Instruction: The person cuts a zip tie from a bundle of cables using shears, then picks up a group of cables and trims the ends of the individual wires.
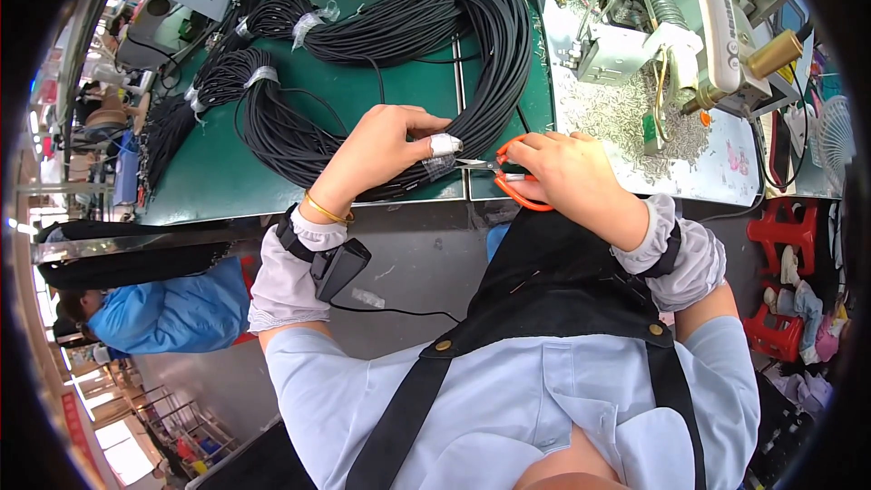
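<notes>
**Black Cable Coil: Left-Hand Support and Scissors Position**

Black cable coil lies on the green table, its lower bend along the near edge. This placement brings the bundle within easy reach of both hands.

Left hand: placed over the bundle, fingers bent. One digit, covered by a white wrapping, sits at a patch of clear film around the cables. The position presumably steadies the bundle beside the blades. The underside is hidden; how firmly the fingers close cannot be told.

Right hand: closed around the orange-handled scissors. The blades point left, toward the film, and appear slightly parted. Holding the tool nearly level likely gives direct access from the side, clear of the left wrist.

Two clear bands surround the cables farther left and beyond; they appear to keep the strands gathered. At right, a machine stands over a pale tray of small metal pieces, apart from the coil, leaving the bundle its own working area.
</notes>
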A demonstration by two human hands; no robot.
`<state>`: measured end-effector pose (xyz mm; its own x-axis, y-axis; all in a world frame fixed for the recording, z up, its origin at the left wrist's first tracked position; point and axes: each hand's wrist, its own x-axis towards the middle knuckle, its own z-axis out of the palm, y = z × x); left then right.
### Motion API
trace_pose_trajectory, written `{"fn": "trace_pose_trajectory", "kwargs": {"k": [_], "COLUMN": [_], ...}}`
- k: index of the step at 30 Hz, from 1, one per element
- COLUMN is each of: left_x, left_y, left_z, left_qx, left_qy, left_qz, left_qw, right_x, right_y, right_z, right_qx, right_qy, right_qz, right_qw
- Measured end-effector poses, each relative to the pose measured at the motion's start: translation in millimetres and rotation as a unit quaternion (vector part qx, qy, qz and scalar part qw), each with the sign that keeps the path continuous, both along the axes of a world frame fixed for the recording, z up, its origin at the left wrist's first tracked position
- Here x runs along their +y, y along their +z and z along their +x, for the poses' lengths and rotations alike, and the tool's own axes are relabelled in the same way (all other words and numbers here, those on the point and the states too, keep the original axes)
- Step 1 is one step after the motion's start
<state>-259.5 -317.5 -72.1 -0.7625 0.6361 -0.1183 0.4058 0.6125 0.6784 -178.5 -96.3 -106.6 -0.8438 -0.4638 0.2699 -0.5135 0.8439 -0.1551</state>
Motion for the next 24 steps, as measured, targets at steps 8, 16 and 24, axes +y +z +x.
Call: {"fn": "trace_pose_trajectory", "kwargs": {"k": [8,16,24], "left_x": [-3.7,-6.2,-13.8], "left_y": [-1.9,1.3,-5.4], "left_z": [-1.1,-2.1,-2.3], "left_qx": [0.033,0.029,0.037], "left_qy": [-0.025,-0.053,-0.075], "left_qz": [0.012,-0.016,0.016], "left_qw": [0.999,0.998,0.996], "right_x": [-0.8,0.4,-4.9], "right_y": [10.6,21.3,17.9], "right_z": [-8.2,-20.7,-20.9], "right_qx": [-0.03,-0.083,-0.087], "right_qy": [0.033,0.093,0.113], "right_qz": [0.019,0.008,0.014], "right_qw": [0.999,0.992,0.99]}}
